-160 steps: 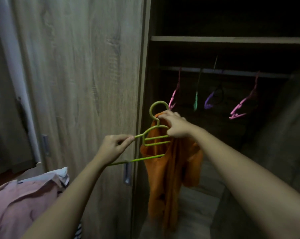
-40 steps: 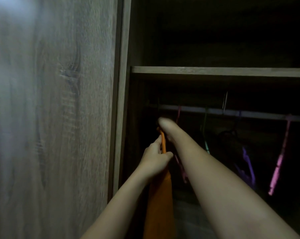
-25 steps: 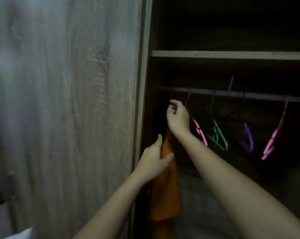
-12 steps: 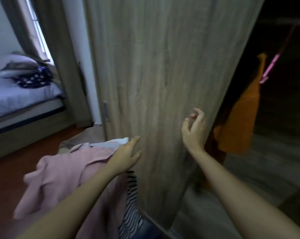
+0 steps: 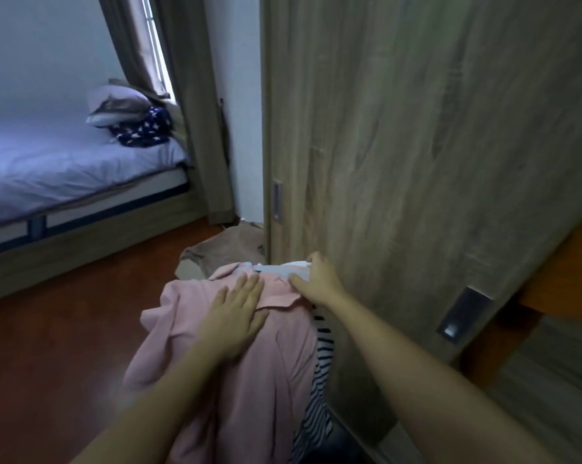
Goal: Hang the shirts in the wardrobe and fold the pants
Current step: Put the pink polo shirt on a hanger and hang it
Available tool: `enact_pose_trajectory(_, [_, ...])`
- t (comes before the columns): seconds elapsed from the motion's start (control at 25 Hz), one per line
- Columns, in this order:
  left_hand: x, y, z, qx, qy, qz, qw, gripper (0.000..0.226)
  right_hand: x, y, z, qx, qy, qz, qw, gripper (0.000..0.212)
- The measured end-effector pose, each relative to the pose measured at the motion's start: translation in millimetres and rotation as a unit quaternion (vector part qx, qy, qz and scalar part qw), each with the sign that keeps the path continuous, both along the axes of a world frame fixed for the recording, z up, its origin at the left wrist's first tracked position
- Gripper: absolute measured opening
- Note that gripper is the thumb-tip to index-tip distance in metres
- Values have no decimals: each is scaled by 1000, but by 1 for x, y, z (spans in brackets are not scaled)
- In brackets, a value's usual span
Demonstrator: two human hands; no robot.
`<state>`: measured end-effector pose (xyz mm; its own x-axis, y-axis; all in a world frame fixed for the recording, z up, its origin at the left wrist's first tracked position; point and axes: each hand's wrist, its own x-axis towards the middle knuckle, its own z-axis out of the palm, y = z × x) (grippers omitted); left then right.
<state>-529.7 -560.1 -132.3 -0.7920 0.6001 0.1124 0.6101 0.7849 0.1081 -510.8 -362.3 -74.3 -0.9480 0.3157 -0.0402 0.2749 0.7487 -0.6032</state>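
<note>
A pile of clothes lies low in front of me, with a pink shirt (image 5: 249, 380) on top. Under it are a striped black-and-white garment (image 5: 319, 390) and a white-and-blue garment (image 5: 279, 269) at the far end. My left hand (image 5: 236, 313) rests flat and spread on the pink shirt. My right hand (image 5: 316, 279) pinches the collar area of the pink shirt beside the white garment. The orange shirt (image 5: 564, 266) hangs inside the wardrobe at the right edge, mostly hidden behind the wooden sliding door (image 5: 416, 145).
A brown cloth (image 5: 222, 252) lies on the red-brown floor (image 5: 65, 329) by the door's left edge. A bed with light blue sheets (image 5: 65, 162) and pillows stands at the left, beside a curtain (image 5: 195, 105) and window.
Both hands left the orange shirt hanging in the wardrobe. My view swung left and down to the clothes pile, and both hands came down onto the pink shirt.
</note>
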Motion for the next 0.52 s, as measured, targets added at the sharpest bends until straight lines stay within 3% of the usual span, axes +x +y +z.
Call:
enact_pose_trajectory(0.08, [0, -1, -3, -9, 0, 1, 1000, 61, -7, -4, 5, 7, -49, -6, 999, 42])
enact_pose_trajectory(0.16, [-1, -3, -4, 4, -12, -18, 1000, 74, -8, -3, 17, 35, -33, -1, 999, 27])
enact_pose_trajectory(0.24, [-1, -4, 3, 106, -50, -22, 993, 82, -2, -2, 31, 60, -2, 36, 998, 24])
enact_pose_trajectory(0.32, [-3, -1, 17, 277, -90, 8, 957, 68, 7, -4, 46, 104, -10, 91, 990, 32])
enact_pose_trajectory(0.4, [-8, 6, 48, 366, -47, 22, 929, 63, 20, -10, 66, 141, -6, 128, 982, 35])
enact_pose_trajectory(0.52, [-20, 15, 106, 243, -77, -89, 963, 69, 49, -20, 110, 135, 54, 137, 980, 38])
